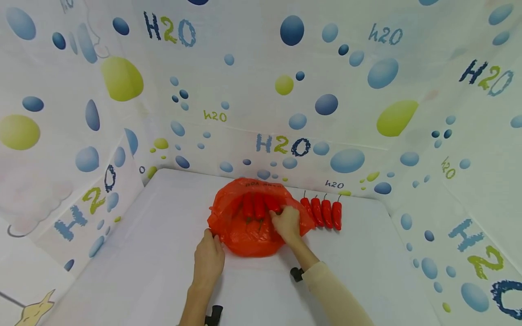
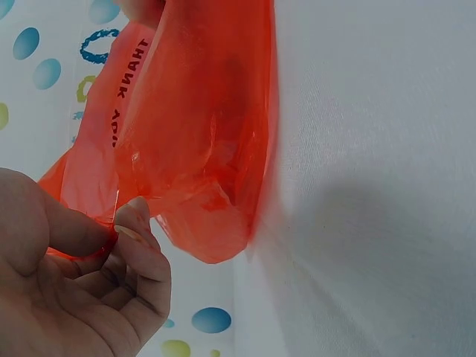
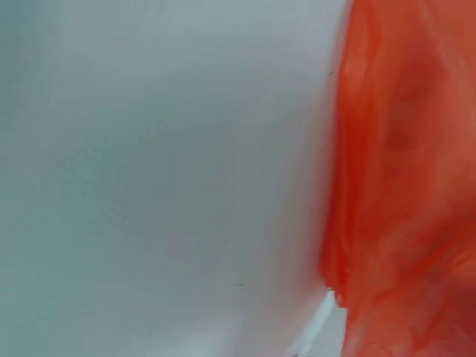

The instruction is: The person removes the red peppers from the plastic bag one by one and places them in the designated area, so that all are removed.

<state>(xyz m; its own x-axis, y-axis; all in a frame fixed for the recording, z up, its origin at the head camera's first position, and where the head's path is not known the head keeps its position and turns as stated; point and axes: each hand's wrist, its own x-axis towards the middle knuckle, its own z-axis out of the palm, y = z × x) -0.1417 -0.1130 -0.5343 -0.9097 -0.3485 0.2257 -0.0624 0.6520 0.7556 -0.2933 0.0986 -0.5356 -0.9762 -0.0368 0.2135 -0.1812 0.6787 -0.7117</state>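
A red plastic bag (image 1: 253, 242) lies open on the white table, with red peppers (image 1: 259, 206) inside it. My left hand (image 1: 209, 258) pinches the bag's left edge; in the left wrist view the left hand (image 2: 97, 275) has thumb and fingers closed on the thin film of the bag (image 2: 201, 111). Over the bag's right side, my right hand (image 1: 287, 224) reaches into the opening, its fingers round a red pepper (image 1: 272, 203). The right wrist view shows the bag (image 3: 416, 178) but not the hand.
Several red peppers (image 1: 326, 213) lie in a row on the white table (image 1: 163, 235), just right of the bag. A patterned curtain (image 1: 244, 90) stands behind the table and on both sides. Black wrist-camera parts show beside both forearms.
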